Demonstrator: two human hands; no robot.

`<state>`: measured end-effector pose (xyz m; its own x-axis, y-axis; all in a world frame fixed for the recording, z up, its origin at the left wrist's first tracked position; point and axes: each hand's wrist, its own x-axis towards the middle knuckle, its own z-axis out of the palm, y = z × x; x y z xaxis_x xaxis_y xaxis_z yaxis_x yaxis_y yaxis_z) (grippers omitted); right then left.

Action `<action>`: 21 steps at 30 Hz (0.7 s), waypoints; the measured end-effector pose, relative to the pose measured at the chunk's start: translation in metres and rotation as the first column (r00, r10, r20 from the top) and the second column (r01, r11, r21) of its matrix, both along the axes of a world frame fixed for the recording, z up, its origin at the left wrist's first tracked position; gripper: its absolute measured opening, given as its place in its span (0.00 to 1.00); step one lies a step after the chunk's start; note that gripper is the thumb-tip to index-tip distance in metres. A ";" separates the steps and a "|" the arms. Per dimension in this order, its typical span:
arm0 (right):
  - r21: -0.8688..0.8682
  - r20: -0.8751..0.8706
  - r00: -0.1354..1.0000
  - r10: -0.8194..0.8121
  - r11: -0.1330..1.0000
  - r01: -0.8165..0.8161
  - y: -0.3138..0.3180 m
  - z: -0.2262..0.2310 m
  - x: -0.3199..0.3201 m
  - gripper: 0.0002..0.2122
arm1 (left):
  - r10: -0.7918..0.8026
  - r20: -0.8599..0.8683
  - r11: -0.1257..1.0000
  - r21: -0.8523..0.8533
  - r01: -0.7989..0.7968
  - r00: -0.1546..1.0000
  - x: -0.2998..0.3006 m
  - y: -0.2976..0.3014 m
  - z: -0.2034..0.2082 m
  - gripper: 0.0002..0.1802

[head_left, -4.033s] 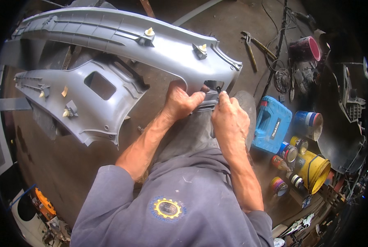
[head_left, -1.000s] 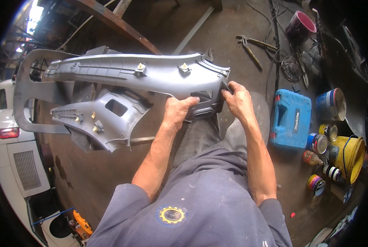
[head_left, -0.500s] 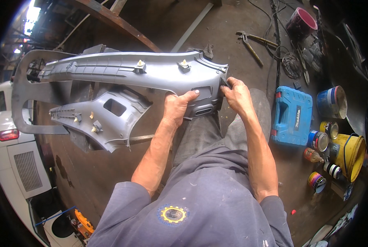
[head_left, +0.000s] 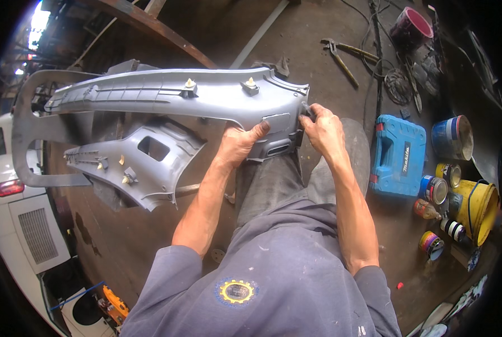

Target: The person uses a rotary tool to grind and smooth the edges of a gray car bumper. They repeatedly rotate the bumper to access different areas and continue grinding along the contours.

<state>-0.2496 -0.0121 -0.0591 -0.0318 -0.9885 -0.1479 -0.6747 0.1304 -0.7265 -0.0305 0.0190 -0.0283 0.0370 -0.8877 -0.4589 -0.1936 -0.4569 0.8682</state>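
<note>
1. Held panel [head_left: 166, 94]: we place it before the torso, its right end above the lap; left hand [head_left: 239, 144] on its near edge, right hand [head_left: 323, 130] at its right end.
2. Second panel [head_left: 164, 173]: left of the left hand, on the held panel's near side.
3. Frame [head_left: 23, 146]: we see it extending left from behind both panels.
4. Pliers [head_left: 343, 68]: on the floor, beyond the right hand.
5. Tub [head_left: 411, 25]: right of the pliers, farther off.
6. Tool case [head_left: 401, 157]: on the floor, right of the knees.
7. Large can [head_left: 452, 139]: just right of the case.
8. Bucket [head_left: 473, 210]: we find it nearer than that can.
</note>
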 end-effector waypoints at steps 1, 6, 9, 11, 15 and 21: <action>-0.030 -0.058 0.998 0.000 1.000 -0.002 0.006 0.009 0.000 0.15 | 0.000 0.026 1.000 -0.013 0.000 1.000 -0.004 0.004 0.005 0.43; -0.166 0.114 0.993 0.028 0.986 -0.009 0.031 0.033 0.006 0.18 | -0.066 -0.177 0.993 0.085 0.082 0.982 0.008 0.000 -0.009 0.41; -0.131 0.121 0.980 0.159 0.981 -0.143 0.037 0.045 0.014 0.27 | -0.152 -0.264 0.977 0.104 0.184 0.953 0.013 -0.004 -0.005 0.36; -0.072 0.039 0.984 0.176 0.982 -0.173 0.037 0.052 0.021 0.32 | -0.214 -0.179 0.972 0.060 0.228 0.960 0.013 -0.005 0.002 0.34; 0.128 0.131 0.990 0.047 0.990 -0.064 0.030 0.060 0.034 0.33 | -0.141 -0.246 0.983 0.078 0.164 0.959 0.012 -0.008 -0.005 0.37; -0.038 0.020 0.999 0.028 0.999 -0.027 0.051 0.036 0.036 0.26 | 0.032 -0.530 0.993 0.115 0.034 0.848 -0.001 -0.011 -0.005 0.35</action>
<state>-0.2136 0.0392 -0.0236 -0.0020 -0.9939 -0.1106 -0.6627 0.0841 -0.7442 -0.0319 0.0084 -0.0337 -0.2419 -0.8272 -0.5071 0.2800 -0.5599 0.7798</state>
